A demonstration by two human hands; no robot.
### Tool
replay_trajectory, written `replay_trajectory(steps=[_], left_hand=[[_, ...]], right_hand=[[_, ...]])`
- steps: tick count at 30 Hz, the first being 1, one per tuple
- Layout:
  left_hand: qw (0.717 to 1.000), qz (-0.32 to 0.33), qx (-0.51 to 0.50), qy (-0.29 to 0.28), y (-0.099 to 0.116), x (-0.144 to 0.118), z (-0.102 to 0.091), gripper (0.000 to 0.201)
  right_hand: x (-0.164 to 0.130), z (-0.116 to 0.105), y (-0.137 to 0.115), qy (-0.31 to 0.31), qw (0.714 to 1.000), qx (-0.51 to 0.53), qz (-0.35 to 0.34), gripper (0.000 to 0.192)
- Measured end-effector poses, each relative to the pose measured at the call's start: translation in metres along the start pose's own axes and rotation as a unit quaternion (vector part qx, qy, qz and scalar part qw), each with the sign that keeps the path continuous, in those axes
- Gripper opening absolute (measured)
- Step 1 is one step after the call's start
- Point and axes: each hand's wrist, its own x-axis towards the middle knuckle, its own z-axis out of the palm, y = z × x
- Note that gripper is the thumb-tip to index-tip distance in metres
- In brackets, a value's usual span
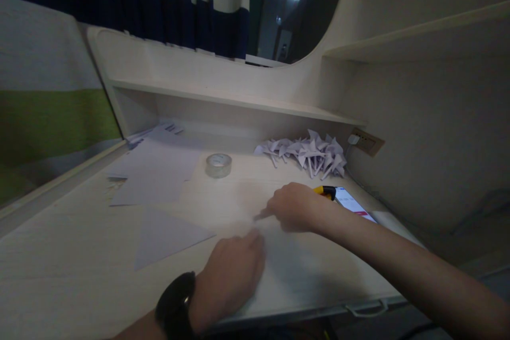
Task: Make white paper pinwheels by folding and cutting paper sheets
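Observation:
My left hand, a dark watch at its wrist, rests low over the tabletop, slightly blurred, with its fingers curled together. Just ahead and to the right, my right hand is closed, its fingertips pointing down-left at the pale surface near the left fingers. Whatever lies between the fingertips is too faint to make out. Left of both hands lies a white triangular piece of paper. Behind my right hand, a yellow and black tool is partly hidden beside a lit phone.
Sheets of white paper are stacked at the back left. A roll of clear tape stands mid-desk. Several white paper pinwheels are heaped at the back right, near a wall socket. A shelf overhangs the desk's rear.

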Motion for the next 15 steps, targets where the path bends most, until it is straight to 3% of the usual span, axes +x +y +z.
replay_trajectory(steps=[3,6,11,15], left_hand=[[1.0,-0.019,0.007,-0.008,-0.015,-0.008,-0.006,0.034],[0.999,0.007,0.037,0.004,-0.027,-0.007,-0.013,0.033],[0.993,0.054,0.09,0.045,-0.048,0.005,-0.019,0.029],[0.995,0.078,0.045,0.028,-0.062,0.023,-0.019,0.03]], right_hand=[[0.0,0.003,-0.002,0.006,1.0,-0.001,-0.001,0.035],[-0.001,0.004,-0.002,0.012,1.0,-0.004,-0.002,0.035],[-0.002,0.004,-0.001,0.008,1.0,-0.006,0.003,0.034],[-0.001,0.004,-0.001,0.008,1.0,-0.009,0.0,0.031]])
